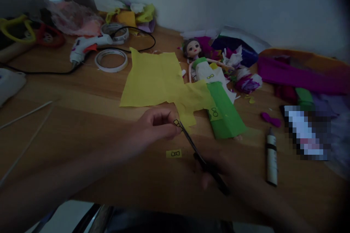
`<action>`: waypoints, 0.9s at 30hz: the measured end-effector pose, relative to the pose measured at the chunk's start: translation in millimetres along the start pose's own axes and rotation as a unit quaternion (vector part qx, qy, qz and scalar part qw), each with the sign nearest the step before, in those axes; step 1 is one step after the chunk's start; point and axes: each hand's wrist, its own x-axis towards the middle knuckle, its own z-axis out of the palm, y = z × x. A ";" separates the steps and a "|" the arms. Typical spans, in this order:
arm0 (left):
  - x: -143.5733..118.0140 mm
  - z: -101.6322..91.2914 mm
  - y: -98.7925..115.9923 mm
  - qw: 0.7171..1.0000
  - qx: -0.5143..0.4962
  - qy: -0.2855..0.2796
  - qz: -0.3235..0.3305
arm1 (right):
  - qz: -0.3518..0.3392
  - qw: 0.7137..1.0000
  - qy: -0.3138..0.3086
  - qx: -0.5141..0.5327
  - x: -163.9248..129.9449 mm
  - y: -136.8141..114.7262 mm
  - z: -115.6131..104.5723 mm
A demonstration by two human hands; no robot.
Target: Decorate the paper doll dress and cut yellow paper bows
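Note:
Between the thumb and fingers of my left hand [157, 125] is a small yellow bow cutout [177, 123] with a black outline. My right hand [218, 165] grips black-handled scissors [201, 158], whose blades reach up to the bow's edge. Below my left hand, a yellow slip [170, 154] with a drawn bow lies on the table. Beyond the hands spreads a large yellow sheet [154, 80] with a cut-out edge. A doll [193, 49] lies behind it in a white and green paper dress [225, 116], with another drawn bow on a yellow scrap over the green skirt.
A glue gun [90, 45] with a black cord and tape rolls [111, 60] lie at the back left. To the right are a marker [271, 158], a magenta bow [270, 119], a blurred-out phone-like object [306, 133] and coloured paper [300, 74]. A thin white stick [26, 114] rests at left.

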 end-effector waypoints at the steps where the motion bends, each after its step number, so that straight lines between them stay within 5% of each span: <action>1: 0.2 -0.4 -0.8 1.000 -0.001 -0.003 -0.004 | 0.001 1.000 0.001 -0.001 -0.1 0.3 -0.1; 27: 0.8 -2.9 -4.9 1.000 -0.020 -0.024 -0.003 | 0.015 1.000 0.006 -0.014 0.7 -2.5 -0.6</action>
